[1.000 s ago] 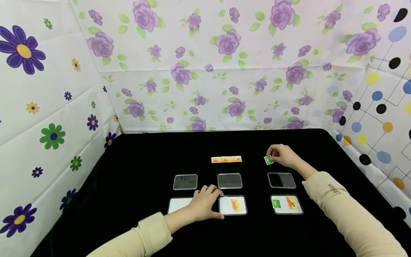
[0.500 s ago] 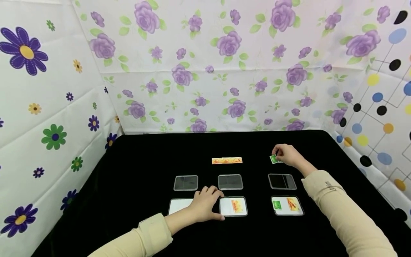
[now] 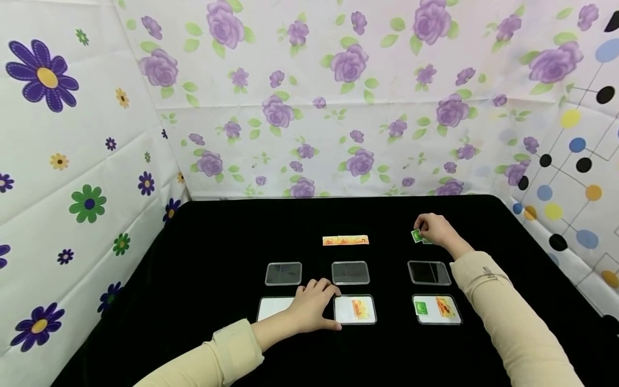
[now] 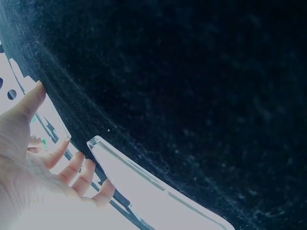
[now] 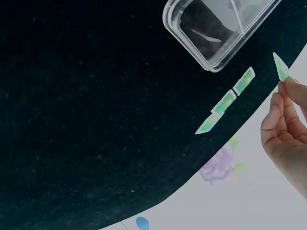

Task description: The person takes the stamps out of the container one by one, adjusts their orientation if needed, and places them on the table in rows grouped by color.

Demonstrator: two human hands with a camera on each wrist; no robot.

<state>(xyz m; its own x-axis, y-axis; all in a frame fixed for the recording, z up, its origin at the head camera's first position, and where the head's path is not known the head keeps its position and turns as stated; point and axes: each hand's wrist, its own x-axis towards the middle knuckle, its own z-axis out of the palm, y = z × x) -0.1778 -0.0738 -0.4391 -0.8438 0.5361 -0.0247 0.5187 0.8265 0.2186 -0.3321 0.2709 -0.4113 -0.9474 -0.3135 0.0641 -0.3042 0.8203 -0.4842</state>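
Observation:
In the head view my right hand (image 3: 437, 228) is at the back right of the black cloth. It pinches a small green postage stamp (image 5: 281, 68) between thumb and fingertips, raised off the cloth. Near it lie several green stamps (image 5: 224, 102) in a row, partly hidden by the hand in the head view. My left hand (image 3: 311, 309) spans the left side of the middle white-backed plastic case (image 3: 343, 310), index finger at its far edge and thumb at its near edge. An orange stamp (image 3: 360, 309) lies in that case.
Clear lids (image 3: 283, 274), (image 3: 350, 273) and a third clear lid (image 3: 429, 273) form a row behind the cases. A strip of orange stamps (image 3: 345, 240) lies at the back. The right case (image 3: 437, 317) bears a green and an orange stamp; the left case (image 3: 273, 306) is partly covered by my left hand.
My right hand has moved slightly to the right with the green stamp, uncovering part of another green one beside it. The left hand stays at the middle case. The head view shifts a little.

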